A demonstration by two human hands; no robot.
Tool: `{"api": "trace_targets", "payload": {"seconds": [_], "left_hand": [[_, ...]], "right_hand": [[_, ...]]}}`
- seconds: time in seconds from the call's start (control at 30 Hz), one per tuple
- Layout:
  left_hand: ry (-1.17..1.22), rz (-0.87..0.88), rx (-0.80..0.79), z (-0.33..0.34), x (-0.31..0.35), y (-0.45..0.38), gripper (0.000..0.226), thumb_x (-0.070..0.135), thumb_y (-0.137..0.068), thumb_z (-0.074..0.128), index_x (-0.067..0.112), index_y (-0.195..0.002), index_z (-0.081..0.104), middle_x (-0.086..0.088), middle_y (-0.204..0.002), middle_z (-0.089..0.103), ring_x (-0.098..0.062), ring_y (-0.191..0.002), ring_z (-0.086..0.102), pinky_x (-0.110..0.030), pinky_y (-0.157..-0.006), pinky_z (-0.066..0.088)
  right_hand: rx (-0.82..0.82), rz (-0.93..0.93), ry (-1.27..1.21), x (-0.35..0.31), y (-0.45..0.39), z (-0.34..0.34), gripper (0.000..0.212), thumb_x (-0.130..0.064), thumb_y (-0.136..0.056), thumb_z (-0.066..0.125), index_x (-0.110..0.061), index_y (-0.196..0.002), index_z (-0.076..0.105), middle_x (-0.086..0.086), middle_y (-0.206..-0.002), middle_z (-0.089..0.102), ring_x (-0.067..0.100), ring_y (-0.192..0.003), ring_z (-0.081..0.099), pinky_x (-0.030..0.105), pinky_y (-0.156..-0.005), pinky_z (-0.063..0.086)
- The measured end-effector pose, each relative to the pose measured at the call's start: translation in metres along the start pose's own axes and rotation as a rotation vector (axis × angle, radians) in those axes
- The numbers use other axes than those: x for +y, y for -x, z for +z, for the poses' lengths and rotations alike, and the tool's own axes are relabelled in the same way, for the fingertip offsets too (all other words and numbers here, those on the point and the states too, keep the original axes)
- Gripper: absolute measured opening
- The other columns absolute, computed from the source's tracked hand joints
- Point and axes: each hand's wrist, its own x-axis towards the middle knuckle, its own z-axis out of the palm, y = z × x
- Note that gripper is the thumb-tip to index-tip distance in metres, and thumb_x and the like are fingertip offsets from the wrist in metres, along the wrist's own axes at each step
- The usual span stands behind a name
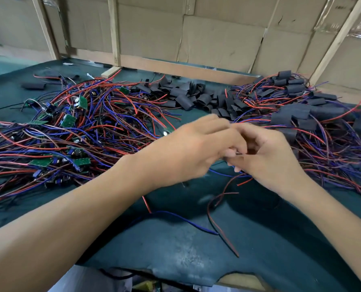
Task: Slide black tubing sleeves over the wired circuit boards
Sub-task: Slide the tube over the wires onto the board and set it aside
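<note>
Both hands meet over the bench [175, 245] mid-frame, so this looks like the threading step: left hand [198, 146] and right hand [268, 159] have fingers curled in toward each other, fingertips touching or nearly so, w/ something small pinched between them. What exactly is held is hard to say; a thin dark sliver shows in the gap between the fingers, and loose wires [215, 209], red, blue and black, trail from under the hands toward the near edge, so probably one wired board is in hand, but board and sleeve are both hidden by the fingers and smeared by motion blur. Which hand grips what, I can't tell. Supplies lie apart: bare boards [68, 120] in a wire tangle on the left, empty sleeves [186, 98] heaped at back centre, sleeved boards [301, 114] piled on the right. Judging by the piles, job is maybe half done. Next move likely needs the wires gathered into a bundle and fed through the sleeve mouth, then the sleeve drawn along till it covers the board, w/o snagging parts. Bench front edge is torn and partly cut off at frame bottom
</note>
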Motion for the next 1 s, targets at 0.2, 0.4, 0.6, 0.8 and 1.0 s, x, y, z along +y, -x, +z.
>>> {"api": "trace_targets", "payload": {"seconds": [0.2, 0.4, 0.6, 0.8, 1.0], "left_hand": [[0.084, 0.045, 0.049, 0.006, 0.008, 0.000, 0.019, -0.005, -0.097, 0.059, -0.002, -0.112, 0.070, -0.017, -0.101, 0.061, -0.031, -0.092, 0.056, -0.038, -0.083, 0.048], [0.032, -0.018, 0.227, 0.006, 0.003, -0.002, 0.023, 0.009, -0.097, 0.065, 0.001, -0.118, 0.068, -0.013, -0.106, 0.060, -0.028, -0.100, 0.058, -0.038, -0.090, 0.047], [-0.010, -0.373, 0.124, 0.006, -0.020, 0.008, 0.052, 0.044, -0.094, 0.066, 0.020, -0.137, 0.052, 0.003, -0.111, 0.053, -0.015, -0.105, 0.050, -0.038, -0.096, 0.047], [-0.029, -0.448, 0.051, 0.006, -0.031, 0.012, 0.037, 0.048, -0.089, 0.070, 0.021, -0.115, 0.069, 0.007, -0.097, 0.057, -0.008, -0.084, 0.055, -0.039, -0.082, 0.052], [-0.103, -0.473, 0.001, -0.002, -0.036, 0.012, 0.034, 0.050, -0.093, 0.063, 0.023, -0.113, 0.068, 0.005, -0.099, 0.063, -0.017, -0.088, 0.060, -0.041, -0.079, 0.051]], "right_hand": [[-0.085, -0.004, -0.111, -0.010, 0.003, 0.005, 0.057, 0.025, -0.071, 0.060, -0.030, -0.058, 0.069, -0.008, -0.060, 0.070, -0.002, -0.058, 0.061, 0.009, -0.057, 0.047], [0.001, -0.047, -0.381, -0.004, -0.003, 0.008, 0.034, 0.013, -0.073, 0.065, -0.019, -0.074, 0.078, 0.009, -0.078, 0.075, 0.019, -0.069, 0.070, 0.026, -0.063, 0.058], [0.245, 0.079, -0.572, -0.001, -0.010, -0.004, 0.007, -0.019, -0.082, 0.078, -0.015, -0.087, 0.080, 0.013, -0.086, 0.075, 0.030, -0.076, 0.074, 0.033, -0.065, 0.059], [0.343, 0.109, -0.595, -0.004, -0.011, -0.006, 0.008, -0.014, -0.082, 0.075, -0.010, -0.088, 0.077, 0.012, -0.084, 0.074, 0.031, -0.080, 0.075, 0.034, -0.067, 0.059], [0.451, 0.119, -0.642, -0.009, -0.011, -0.018, 0.006, -0.007, -0.093, 0.069, -0.012, -0.095, 0.072, 0.010, -0.082, 0.073, 0.030, -0.078, 0.074, 0.033, -0.065, 0.058]]}}
